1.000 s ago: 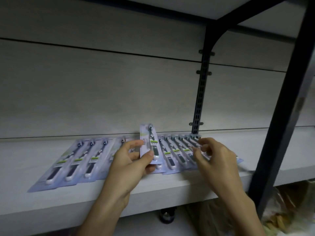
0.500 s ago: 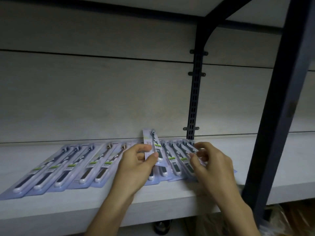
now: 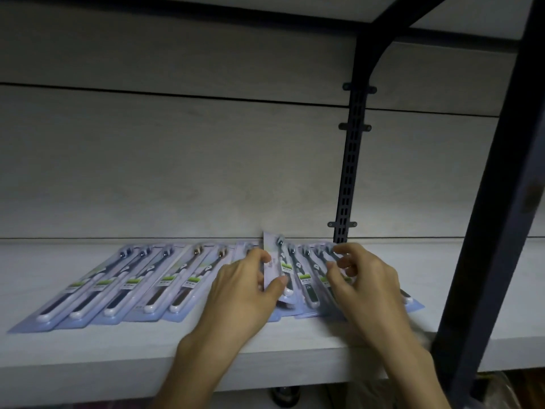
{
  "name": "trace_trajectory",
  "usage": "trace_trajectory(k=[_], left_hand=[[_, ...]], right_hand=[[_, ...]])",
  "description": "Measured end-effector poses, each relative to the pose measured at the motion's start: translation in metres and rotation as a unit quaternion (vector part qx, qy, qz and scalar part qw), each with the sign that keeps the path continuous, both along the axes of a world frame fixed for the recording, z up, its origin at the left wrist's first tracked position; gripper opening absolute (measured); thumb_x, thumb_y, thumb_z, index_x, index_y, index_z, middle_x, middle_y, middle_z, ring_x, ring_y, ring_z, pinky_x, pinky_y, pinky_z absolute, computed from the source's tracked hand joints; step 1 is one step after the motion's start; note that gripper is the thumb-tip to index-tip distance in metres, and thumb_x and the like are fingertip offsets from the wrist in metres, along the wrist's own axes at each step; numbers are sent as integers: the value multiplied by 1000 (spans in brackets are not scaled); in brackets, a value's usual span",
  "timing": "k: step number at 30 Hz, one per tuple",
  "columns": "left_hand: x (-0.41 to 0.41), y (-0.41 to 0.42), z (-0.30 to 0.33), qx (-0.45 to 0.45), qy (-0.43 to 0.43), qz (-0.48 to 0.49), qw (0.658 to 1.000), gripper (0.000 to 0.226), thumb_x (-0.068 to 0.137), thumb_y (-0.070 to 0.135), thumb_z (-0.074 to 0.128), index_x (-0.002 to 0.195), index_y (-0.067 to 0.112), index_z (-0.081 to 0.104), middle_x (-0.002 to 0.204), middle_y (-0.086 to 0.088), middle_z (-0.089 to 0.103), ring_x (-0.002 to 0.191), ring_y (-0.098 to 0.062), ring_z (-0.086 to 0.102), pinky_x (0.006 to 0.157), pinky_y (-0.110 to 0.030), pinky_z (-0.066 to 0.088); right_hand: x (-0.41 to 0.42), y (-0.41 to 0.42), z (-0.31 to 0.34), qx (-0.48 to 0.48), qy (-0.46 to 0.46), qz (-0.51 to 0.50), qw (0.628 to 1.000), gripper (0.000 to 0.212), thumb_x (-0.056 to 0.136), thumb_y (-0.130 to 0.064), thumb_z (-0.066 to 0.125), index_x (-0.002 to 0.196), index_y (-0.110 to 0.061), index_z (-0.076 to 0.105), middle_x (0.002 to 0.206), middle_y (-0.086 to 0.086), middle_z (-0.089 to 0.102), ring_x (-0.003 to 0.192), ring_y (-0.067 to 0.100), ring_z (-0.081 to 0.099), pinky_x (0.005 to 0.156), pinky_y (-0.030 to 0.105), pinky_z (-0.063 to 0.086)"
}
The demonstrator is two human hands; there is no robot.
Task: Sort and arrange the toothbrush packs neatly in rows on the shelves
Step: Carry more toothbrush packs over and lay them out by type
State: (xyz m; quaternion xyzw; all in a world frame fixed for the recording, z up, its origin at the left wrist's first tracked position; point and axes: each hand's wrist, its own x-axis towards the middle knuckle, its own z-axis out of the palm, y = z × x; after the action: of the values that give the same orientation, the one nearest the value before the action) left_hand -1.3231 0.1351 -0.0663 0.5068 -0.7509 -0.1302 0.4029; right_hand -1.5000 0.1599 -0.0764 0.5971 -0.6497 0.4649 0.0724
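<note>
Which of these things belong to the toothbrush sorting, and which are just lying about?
Part of the job:
- left hand pinching a raised pack
- right hand
- row of packs
- shelf

Just lying about:
- dark bottle top under the shelf

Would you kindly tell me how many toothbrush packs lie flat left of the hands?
5: blue blister toothbrush packs side by side on the pale shelf, at. More may hide under the hands.

The left hand (image 3: 241, 287) has lowered its toothbrush pack (image 3: 272, 261) toward the row.
</note>
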Motion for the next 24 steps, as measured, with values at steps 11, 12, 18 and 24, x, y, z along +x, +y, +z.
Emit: trace_trajectory(k=[11, 12, 18, 24], left_hand=[[66, 23, -6, -81, -100, 62, 990, 30, 93, 41, 50, 123, 35, 47, 120, 12, 53, 115, -9, 41, 89, -22, 33], [75, 26, -7, -91, -106, 74, 987, 31, 93, 41, 49, 123, 35, 47, 121, 13, 52, 116, -9, 41, 91, -22, 33], [160, 49, -9, -134, -137, 164, 968, 30, 93, 41, 48, 122, 34, 50, 121, 14, 55, 112, -8, 45, 89, -21, 35], [271, 88, -8, -118, -150, 236, 953, 29, 95, 41, 44, 124, 37, 47, 120, 16, 54, 111, -5, 44, 87, -20, 34]], right_hand=[[73, 2, 7, -36, 81, 90, 992, 27, 87, -27, 59, 113, -19, 62, 101, 4, 66, 92, 25, 61, 77, 37, 50], [84, 4, 8, -31, 84, 111, 990, 28, 87, -31, 57, 113, -21, 61, 101, 3, 66, 92, 24, 60, 77, 38, 50], [165, 8, 19, -14, 117, 200, 973, 29, 89, -38, 55, 116, -29, 58, 106, -5, 63, 97, 18, 58, 80, 34, 48], [276, 28, 22, -23, 141, 252, 957, 29, 91, -35, 52, 118, -25, 58, 110, 1, 64, 102, 22, 58, 82, 34, 47]])
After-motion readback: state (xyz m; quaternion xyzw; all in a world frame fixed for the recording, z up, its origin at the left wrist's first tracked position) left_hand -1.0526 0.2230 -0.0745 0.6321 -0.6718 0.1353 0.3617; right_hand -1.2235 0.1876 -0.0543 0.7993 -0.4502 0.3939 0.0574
